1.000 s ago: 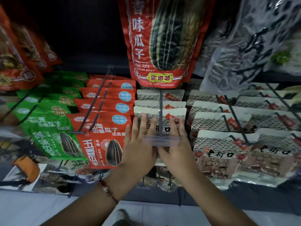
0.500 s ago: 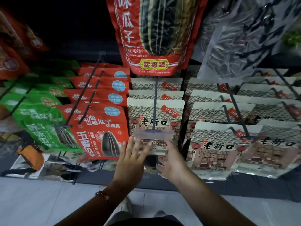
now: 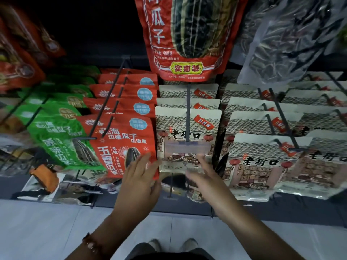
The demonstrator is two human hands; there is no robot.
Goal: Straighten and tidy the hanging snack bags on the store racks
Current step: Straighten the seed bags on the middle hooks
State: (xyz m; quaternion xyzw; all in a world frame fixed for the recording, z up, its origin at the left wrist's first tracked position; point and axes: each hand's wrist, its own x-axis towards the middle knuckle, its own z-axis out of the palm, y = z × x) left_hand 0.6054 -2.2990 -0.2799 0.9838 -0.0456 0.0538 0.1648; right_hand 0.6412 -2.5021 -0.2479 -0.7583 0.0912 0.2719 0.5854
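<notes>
A row of beige snack bags [image 3: 187, 126] with a tiled-roof drawing hangs on a metal peg [image 3: 188, 113] in the middle, a clear price tag [image 3: 187, 148] at the peg's tip. My left hand [image 3: 139, 177] is spread with straight fingers at the lower left corner of the front beige bag, overlapping the red sunflower-seed bag [image 3: 120, 143] beside it. My right hand [image 3: 204, 177] is flat with straight fingers at the bag's lower right edge. Both hands are blurred and hold nothing.
Green bags [image 3: 56, 132] hang far left, more beige bags [image 3: 262, 160] to the right. A large red bag [image 3: 185, 34] and a clear seed bag [image 3: 285, 40] hang above. Below are a lower row of packets [image 3: 75, 188], the dark shelf base [image 3: 187, 205] and pale floor tiles [image 3: 47, 231].
Both hands have slid down from the bag's top by the price tag to its lower corners and moved apart. The front beige bag now hangs fully in view.
</notes>
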